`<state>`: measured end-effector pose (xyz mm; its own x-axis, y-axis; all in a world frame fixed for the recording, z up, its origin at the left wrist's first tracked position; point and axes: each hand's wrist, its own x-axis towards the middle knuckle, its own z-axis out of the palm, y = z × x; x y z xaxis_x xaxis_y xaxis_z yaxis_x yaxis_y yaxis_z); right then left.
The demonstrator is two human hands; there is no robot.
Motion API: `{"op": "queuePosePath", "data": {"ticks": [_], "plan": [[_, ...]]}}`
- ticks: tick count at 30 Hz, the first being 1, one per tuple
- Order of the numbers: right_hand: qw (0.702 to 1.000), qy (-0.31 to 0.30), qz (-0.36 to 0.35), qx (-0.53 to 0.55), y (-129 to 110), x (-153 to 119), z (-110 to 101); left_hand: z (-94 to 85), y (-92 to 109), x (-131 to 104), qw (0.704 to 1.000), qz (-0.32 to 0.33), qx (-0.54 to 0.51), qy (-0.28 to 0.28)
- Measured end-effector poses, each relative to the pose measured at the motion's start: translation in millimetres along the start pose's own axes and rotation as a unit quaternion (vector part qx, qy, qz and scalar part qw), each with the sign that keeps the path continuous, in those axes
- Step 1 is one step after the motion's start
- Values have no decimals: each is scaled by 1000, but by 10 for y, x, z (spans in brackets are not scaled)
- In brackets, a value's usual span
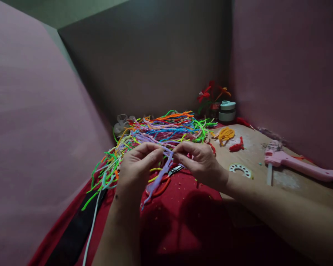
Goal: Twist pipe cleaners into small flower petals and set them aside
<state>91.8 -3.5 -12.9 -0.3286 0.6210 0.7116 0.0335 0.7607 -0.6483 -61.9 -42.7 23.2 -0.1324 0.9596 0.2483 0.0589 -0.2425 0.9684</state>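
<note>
Near the middle of the view, my left hand (141,162) and my right hand (198,160) are close together, each pinching part of a lilac pipe cleaner piece (162,175). Its fuzzy end hangs down between them over the red cloth. Just below and behind the lilac piece lie scissors with orange-red handles (161,189), partly hidden by it. Beyond both hands spreads a big pile of coloured pipe cleaners (166,129). The exact grip at the fingertips is too small to make out.
Brown paper (255,147) at right bears a pink glue gun (302,162), a white ring with holes (240,170), an orange bundle (225,135) and a red piece (236,145). Behind stand red flowers (208,94) and a light-green container (226,111). A white cable (93,225) runs at left.
</note>
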Motion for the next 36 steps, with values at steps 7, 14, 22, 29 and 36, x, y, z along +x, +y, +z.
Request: {"op": "queuePosePath", "data": {"ticks": [7, 14, 22, 29, 36], "plan": [[960, -63, 148, 230, -5, 50, -5, -74, 2, 2, 892, 343, 294, -30], [997, -23, 62, 40, 0, -14, 24, 39, -84, -27, 952, 143, 266, -51], [976, -37, 139, 162, 17, 7, 74, 22, -125, 23, 980, 57, 180, -63], [913, -48, 276, 296, 9, 72, 41, -16, -163, 66, 960, 153, 233, 4], [929, -28, 266, 254, 31, 78, 51, 0, -217, 87, 849, 306, 427, 47]]}}
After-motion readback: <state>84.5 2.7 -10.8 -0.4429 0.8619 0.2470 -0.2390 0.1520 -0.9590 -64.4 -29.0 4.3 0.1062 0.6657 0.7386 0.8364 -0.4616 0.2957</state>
